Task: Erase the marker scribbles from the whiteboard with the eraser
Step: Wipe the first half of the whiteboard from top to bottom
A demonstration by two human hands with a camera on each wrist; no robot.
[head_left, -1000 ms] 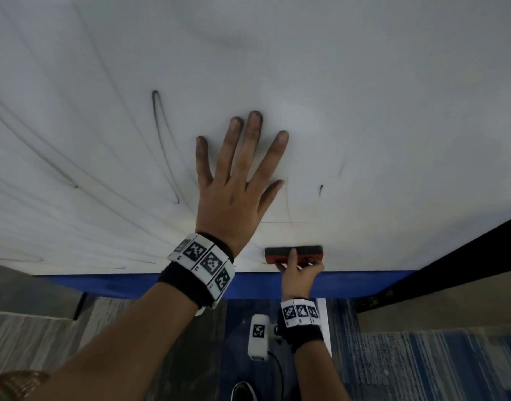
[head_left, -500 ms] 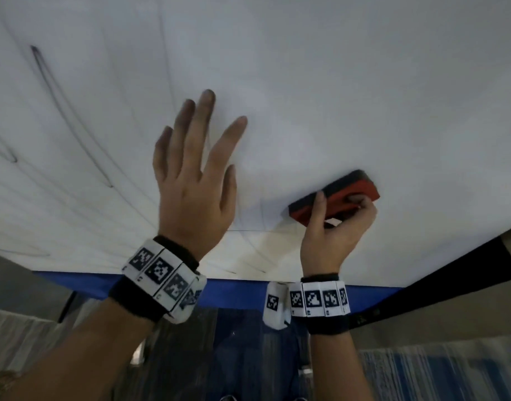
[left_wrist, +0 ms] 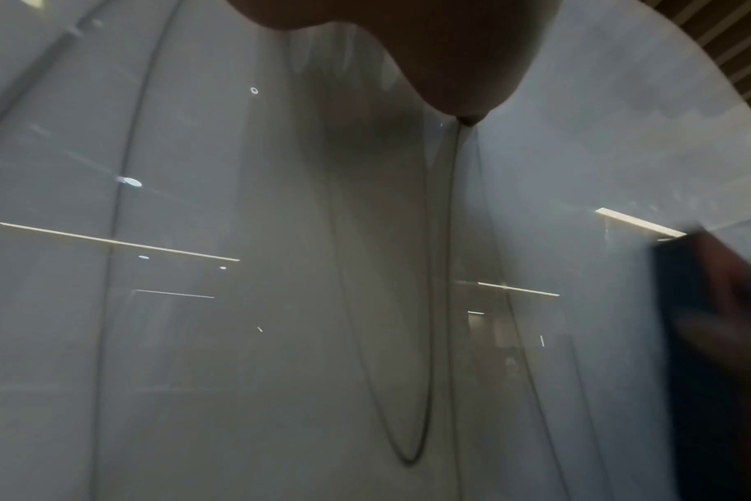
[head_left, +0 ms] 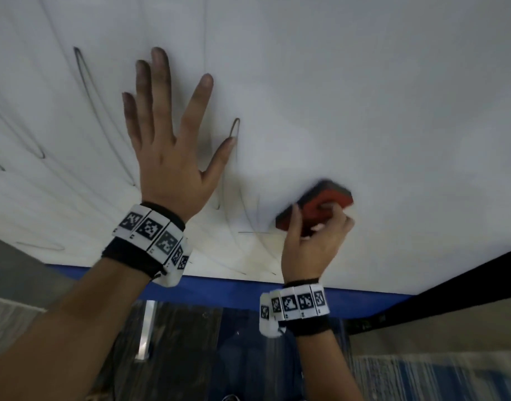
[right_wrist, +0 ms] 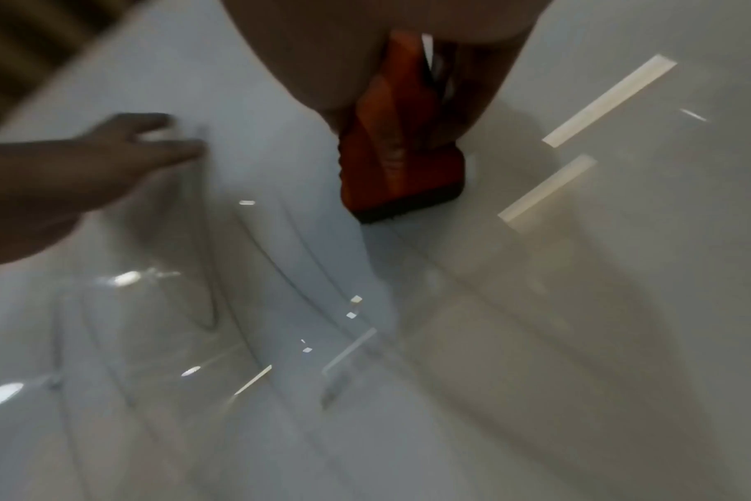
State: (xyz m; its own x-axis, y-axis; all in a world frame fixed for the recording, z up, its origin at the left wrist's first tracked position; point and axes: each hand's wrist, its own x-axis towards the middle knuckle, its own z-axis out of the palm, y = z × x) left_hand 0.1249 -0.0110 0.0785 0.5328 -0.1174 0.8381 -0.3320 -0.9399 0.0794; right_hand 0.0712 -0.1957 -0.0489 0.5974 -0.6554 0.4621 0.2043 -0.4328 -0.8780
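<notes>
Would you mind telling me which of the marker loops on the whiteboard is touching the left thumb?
The short narrow loop rising from the left hand's thumb tip. The longer dark loop lies farther left, beyond the fingers, clear of both hands.

The white whiteboard bears thin dark marker scribbles across its nine o'clock half; a red eraser presses against it toward five o'clock.

Eraser motion-blurred; right hand covers its near face.
</notes>
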